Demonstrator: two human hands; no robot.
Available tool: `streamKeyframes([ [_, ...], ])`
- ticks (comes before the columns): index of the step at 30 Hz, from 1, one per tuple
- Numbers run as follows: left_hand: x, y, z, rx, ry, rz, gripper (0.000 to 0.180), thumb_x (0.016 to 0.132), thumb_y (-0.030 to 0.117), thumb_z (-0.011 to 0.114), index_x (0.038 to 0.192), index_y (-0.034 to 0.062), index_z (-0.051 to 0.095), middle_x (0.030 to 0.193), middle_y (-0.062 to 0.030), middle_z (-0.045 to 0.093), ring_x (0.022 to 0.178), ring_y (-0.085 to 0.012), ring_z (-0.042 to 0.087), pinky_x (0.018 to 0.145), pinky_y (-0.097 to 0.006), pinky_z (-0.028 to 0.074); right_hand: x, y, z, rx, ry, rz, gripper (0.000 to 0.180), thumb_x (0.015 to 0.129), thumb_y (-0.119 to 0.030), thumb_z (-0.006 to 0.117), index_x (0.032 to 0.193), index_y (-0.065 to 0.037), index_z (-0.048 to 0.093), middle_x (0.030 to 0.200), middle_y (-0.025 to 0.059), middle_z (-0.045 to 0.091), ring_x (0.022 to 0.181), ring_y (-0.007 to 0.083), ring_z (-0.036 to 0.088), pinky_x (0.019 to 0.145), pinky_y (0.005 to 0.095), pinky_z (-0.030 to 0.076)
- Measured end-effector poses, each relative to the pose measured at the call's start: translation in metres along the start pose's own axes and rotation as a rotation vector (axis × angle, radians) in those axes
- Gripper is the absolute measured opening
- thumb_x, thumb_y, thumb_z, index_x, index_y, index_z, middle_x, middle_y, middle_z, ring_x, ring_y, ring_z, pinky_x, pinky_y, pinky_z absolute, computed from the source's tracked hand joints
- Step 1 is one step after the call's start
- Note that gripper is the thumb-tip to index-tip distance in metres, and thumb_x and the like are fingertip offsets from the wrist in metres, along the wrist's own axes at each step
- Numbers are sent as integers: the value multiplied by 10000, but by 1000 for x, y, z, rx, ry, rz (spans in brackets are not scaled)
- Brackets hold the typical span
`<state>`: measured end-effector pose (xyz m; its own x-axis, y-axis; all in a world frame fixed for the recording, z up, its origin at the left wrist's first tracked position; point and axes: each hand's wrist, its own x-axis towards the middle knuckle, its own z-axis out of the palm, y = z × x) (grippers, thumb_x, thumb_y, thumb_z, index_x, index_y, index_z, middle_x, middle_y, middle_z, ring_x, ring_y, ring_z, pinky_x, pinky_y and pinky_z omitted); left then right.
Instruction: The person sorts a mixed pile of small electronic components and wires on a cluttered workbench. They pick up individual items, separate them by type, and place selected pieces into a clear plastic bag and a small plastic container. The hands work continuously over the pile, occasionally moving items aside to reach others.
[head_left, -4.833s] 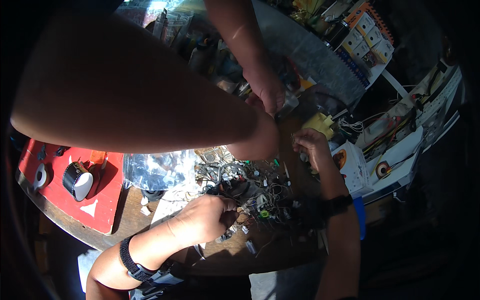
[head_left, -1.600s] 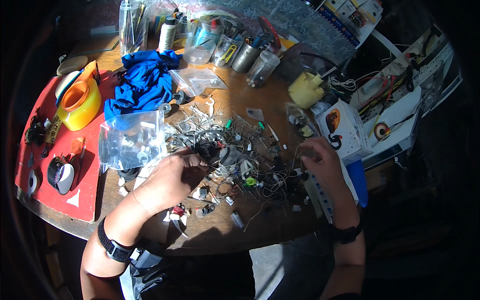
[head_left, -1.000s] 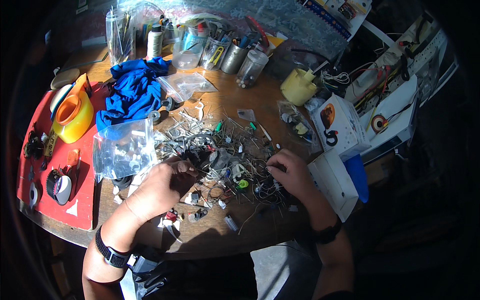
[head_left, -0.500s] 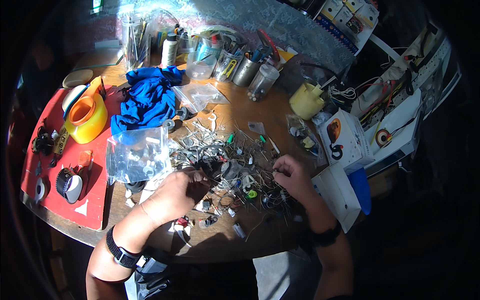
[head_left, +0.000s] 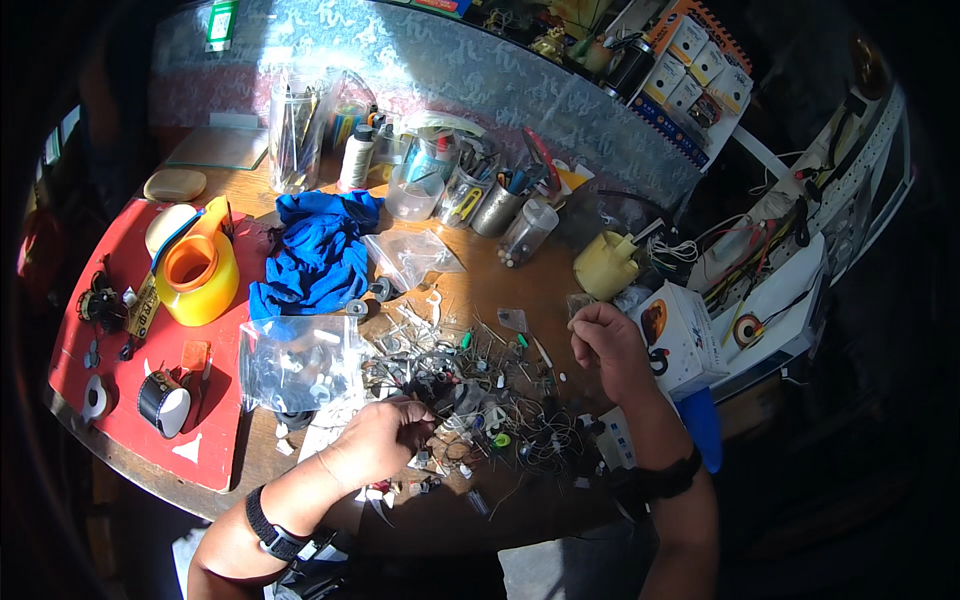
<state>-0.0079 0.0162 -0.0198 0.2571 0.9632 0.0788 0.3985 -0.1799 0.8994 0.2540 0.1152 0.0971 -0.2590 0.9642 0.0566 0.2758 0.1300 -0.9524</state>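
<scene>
A heap of small parts, wires and plastic bits (head_left: 515, 405) is spread over the middle of the wooden table. At its near left side is my left hand (head_left: 380, 440), its fingers closed among the bits; what they pinch is too small to make out. My right hand (head_left: 610, 345) is raised beyond the right side of the heap, next to a white box (head_left: 680, 340). Its thumb and fingers are pressed together, and anything between them is hidden. A clear plastic bag (head_left: 300, 365) with small pieces inside lies left of the heap. A yellow-green round piece (head_left: 501, 440) shows among the wires.
On the left, a red board (head_left: 110, 400) bears a yellow-orange tape dispenser (head_left: 205, 285) and a black-and-white roll (head_left: 165, 403). A blue cloth (head_left: 315, 255) is bunched behind the bag. Pen cups, jars and a thread spool (head_left: 357, 158) line the back; a yellow container (head_left: 605, 265) stands right.
My right hand has moved away from the heap, up toward the white box. My left hand stays at the heap with closed fingers. The whole view has shifted, showing more of the back wall.
</scene>
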Motion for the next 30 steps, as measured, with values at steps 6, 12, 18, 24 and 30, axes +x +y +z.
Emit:
streamKeyframes([
  [6, 1, 5, -2, -93, 13, 14, 155, 790, 69, 616, 942, 49, 640, 875, -130, 630, 810, -315, 629, 714, -342, 505, 108, 8, -30, 359, 109, 147, 85, 820, -131, 532, 838, -48, 523, 703, 38, 551, 532, 96, 466, 491, 229, 372],
  [12, 5, 1, -5, -151, 52, -42, 116, 777, 56, 623, 891, 38, 635, 855, -129, 628, 789, -318, 627, 696, -339, 504, 207, 43, -28, -405, 361, 85, 549, 743, -425, 641, 1075, -8, 510, 1027, 183, 572, 891, 265, 576, 712, 372, 468],
  [18, 8, 1, -12, -230, 118, -59, 78, 780, 8, 616, 857, 21, 625, 809, -120, 619, 726, -283, 620, 650, -319, 499, 233, 43, -15, -1157, 229, 240, 943, 633, -652, 653, 1204, 61, 418, 1162, 294, 525, 1104, 392, 517, 886, 412, 428],
  [24, 12, 0, -11, -234, 111, -91, 53, 792, 12, 628, 843, 10, 614, 783, -114, 602, 693, -266, 611, 618, -310, 483, 226, 45, -18, -1098, 262, 142, 866, 617, -578, 692, 1150, 62, 456, 1097, 257, 578, 1045, 352, 568, 847, 408, 463],
  [30, 15, 10, -14, -340, 136, -106, 76, 814, 3, 624, 888, -9, 609, 799, -76, 580, 694, -159, 575, 634, -249, 458, 173, 29, -21, -830, 94, -61, 670, 621, -482, 746, 998, 22, 518, 985, 211, 604, 919, 306, 601, 773, 376, 463],
])
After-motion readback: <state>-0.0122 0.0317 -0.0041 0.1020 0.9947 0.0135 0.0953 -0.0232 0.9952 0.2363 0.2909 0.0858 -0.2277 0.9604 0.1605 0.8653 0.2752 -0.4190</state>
